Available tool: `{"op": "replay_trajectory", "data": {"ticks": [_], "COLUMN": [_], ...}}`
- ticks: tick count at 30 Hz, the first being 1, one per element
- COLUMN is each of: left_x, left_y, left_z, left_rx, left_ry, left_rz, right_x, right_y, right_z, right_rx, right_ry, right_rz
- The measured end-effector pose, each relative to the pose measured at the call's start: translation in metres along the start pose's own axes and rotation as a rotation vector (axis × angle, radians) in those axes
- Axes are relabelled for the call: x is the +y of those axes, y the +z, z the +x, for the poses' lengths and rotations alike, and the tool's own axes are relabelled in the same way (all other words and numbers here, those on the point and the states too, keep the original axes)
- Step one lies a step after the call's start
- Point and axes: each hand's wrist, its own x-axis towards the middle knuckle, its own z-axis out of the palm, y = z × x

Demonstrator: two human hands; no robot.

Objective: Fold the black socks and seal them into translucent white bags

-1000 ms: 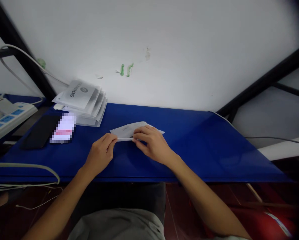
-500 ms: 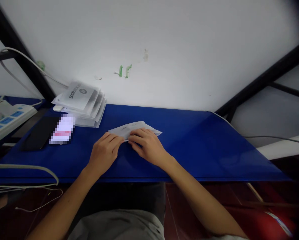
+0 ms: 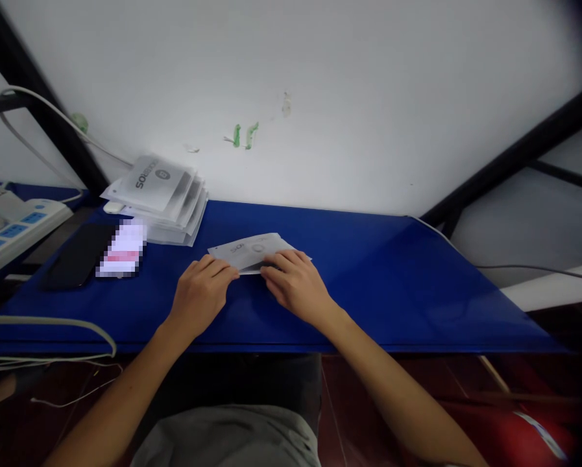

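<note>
A white translucent bag (image 3: 246, 250) with grey print lies on the blue table (image 3: 398, 279) in front of me. My left hand (image 3: 202, 288) pinches its near left edge between thumb and fingers. On the right part of the bag, my right hand (image 3: 298, 282) has its bent fingers closed at the near edge, with the fingertips partly hidden. The bag's near side gapes slightly between the two hands. Several similar printed bags form a stack (image 3: 161, 194) at the back left of the table.
Left of the stack lie a dark phone (image 3: 79, 256) and a blurred-out bright object (image 3: 124, 248). A white power strip (image 3: 21, 230) is at the far left. Cables (image 3: 52, 320) cross the near left edge. Behind the table rises a white wall with black metal bars on both sides.
My right hand has slid a little to the right along the bag, showing more of its print. The bag lies flatter. My left hand keeps hold of the left edge.
</note>
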Motion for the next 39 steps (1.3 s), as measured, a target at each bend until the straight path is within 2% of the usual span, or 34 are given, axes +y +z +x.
{"op": "replay_trajectory", "data": {"ticks": [15,21,27,29,31,36,39], "left_x": [-0.015,-0.021,-0.018,-0.015,-0.014,-0.015,-0.016], "left_y": [0.000,0.001,-0.008,-0.006,0.000,0.023,0.028], "left_z": [-0.011,-0.016,-0.011,-0.005,0.000,0.004,-0.001], "left_rx": [0.084,0.041,-0.220,-0.268,-0.327,-0.559,-0.596], "left_ry": [-0.083,-0.135,-0.151,-0.199,-0.253,-0.308,-0.320], "left_rz": [0.048,0.045,-0.173,-0.214,-0.211,-0.185,-0.162], "right_x": [0.024,0.032,0.024,0.017,0.011,0.002,0.005], "right_y": [0.001,0.003,0.004,0.007,0.012,0.027,0.031], "right_z": [-0.028,-0.040,-0.040,-0.036,-0.031,-0.023,-0.022], "right_rx": [0.077,0.081,-0.041,-0.063,-0.101,-0.214,-0.232], "right_ry": [0.069,0.115,0.212,0.260,0.295,0.324,0.329], "right_rz": [-0.210,-0.221,0.021,0.098,0.133,0.145,0.153]}}
